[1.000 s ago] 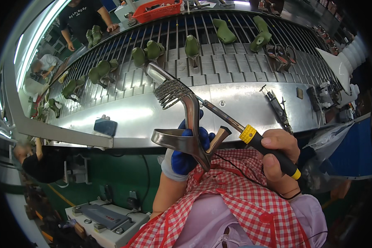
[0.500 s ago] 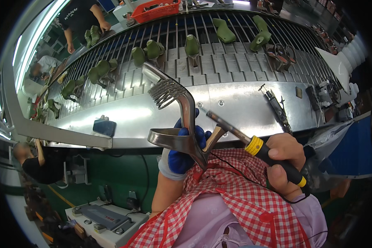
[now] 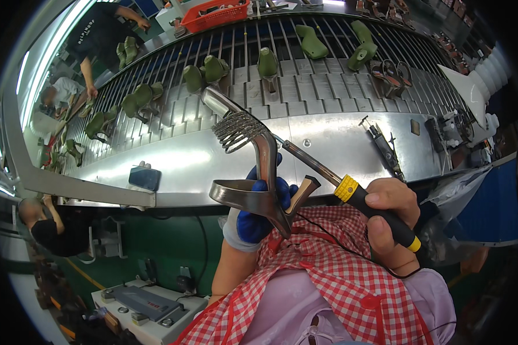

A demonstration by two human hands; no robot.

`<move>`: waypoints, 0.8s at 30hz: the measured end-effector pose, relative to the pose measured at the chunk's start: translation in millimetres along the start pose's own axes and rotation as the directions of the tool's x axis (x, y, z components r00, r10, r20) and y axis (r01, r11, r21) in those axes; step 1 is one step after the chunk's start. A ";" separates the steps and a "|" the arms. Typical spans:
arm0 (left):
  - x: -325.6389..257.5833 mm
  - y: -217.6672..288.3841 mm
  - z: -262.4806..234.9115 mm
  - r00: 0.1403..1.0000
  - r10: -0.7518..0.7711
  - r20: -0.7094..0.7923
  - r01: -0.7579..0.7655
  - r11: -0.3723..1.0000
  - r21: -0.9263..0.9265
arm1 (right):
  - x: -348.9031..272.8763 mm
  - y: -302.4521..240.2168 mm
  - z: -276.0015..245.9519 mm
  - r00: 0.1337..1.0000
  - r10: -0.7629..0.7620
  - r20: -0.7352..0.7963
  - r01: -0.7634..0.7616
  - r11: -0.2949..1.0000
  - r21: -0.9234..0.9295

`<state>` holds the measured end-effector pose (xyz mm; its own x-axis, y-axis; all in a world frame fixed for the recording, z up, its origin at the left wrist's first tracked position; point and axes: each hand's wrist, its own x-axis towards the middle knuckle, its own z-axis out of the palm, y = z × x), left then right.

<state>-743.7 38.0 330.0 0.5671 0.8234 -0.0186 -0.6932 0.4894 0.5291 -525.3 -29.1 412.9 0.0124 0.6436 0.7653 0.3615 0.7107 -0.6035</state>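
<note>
My left hand (image 3: pixel 252 225), in a blue and grey glove, is closed round the middle of a high-heeled sandal (image 3: pixel 265 155). The sandal is metallic grey, with glittery strands over its toe end and a wide band at the heel end. Held tilted, its toe points to the far left and its heel to the right. My bare right hand (image 3: pixel 392 210) grips a soldering iron (image 3: pixel 380 214) by its black and yellow handle. The iron's thin metal tip meets or nearly meets the sole edge beside the strands; contact cannot be told for sure. A cord trails from the handle.
Beyond the steel ledge (image 3: pixel 328 141) runs a slatted conveyor (image 3: pixel 305 103) bearing green shoe lasts (image 3: pixel 267 63) and strappy sandals (image 3: pixel 391 77). A phone (image 3: pixel 144 177) lies left; a black tool (image 3: pixel 384 150) lies right, near a white hose (image 3: pixel 486 77). Co-workers (image 3: pixel 92 37) stand at the left.
The iron has moved left and up, bringing its tip to the sandal's sole edge. The sandal has shifted slightly right. A co-worker at the far left has reached down to the conveyor.
</note>
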 end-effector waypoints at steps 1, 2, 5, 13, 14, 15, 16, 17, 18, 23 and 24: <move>-0.9 -0.4 -1.2 1.000 -0.004 -0.009 0.004 1.000 -0.002 | -0.1 -0.6 0.4 1.000 0.006 0.000 -0.006 1.000 -0.007; -2.0 -0.6 -2.0 1.000 -0.005 -0.020 0.005 1.000 -0.005 | -0.5 -1.3 0.9 1.000 0.012 0.001 -0.012 1.000 -0.012; -3.1 0.1 -2.0 0.999 0.008 -0.031 -0.008 1.000 -0.016 | -0.2 -3.0 3.3 1.000 0.000 0.006 0.001 0.999 -0.049; 1.9 7.6 -23.1 0.995 0.088 0.048 -0.076 0.974 -0.211 | 2.6 -15.3 6.1 0.981 -0.030 0.190 0.021 0.999 0.048; 1.2 7.8 -24.2 0.994 0.101 0.032 -0.093 0.973 -0.210 | 1.1 -14.7 6.7 0.975 -0.043 0.216 0.028 0.997 0.072; 0.7 8.5 -24.9 0.993 0.115 0.016 -0.109 0.972 -0.208 | -0.4 -14.7 7.3 0.969 -0.058 0.242 0.035 0.995 0.096; 0.6 10.9 -23.6 0.993 0.114 0.028 -0.105 0.968 -0.226 | -1.4 -17.6 6.0 0.960 -0.046 0.274 0.031 0.998 0.058; 0.0 12.9 -23.0 0.994 0.110 0.014 -0.104 0.967 -0.232 | -1.3 -20.0 4.9 0.955 -0.042 0.293 0.022 0.997 0.072; -0.6 14.8 -22.8 0.994 0.106 0.000 -0.103 0.966 -0.238 | -1.1 -22.0 4.0 0.950 -0.038 0.311 0.012 0.996 0.086; -5.4 23.3 -22.8 0.986 0.164 -0.031 -0.167 0.964 -0.208 | -8.0 -14.3 -1.9 0.976 -0.032 0.216 -0.030 0.960 0.278; -3.7 25.2 -25.5 0.986 0.165 -0.022 -0.165 0.958 -0.236 | -10.2 -15.1 -0.6 0.995 -0.017 0.096 -0.007 0.971 0.240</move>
<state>-774.6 54.6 321.8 0.4353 0.8989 0.0504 -0.8626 0.4005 0.3091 -530.3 -46.5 414.4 -0.0837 0.6558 0.7503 0.1274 0.7538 -0.6446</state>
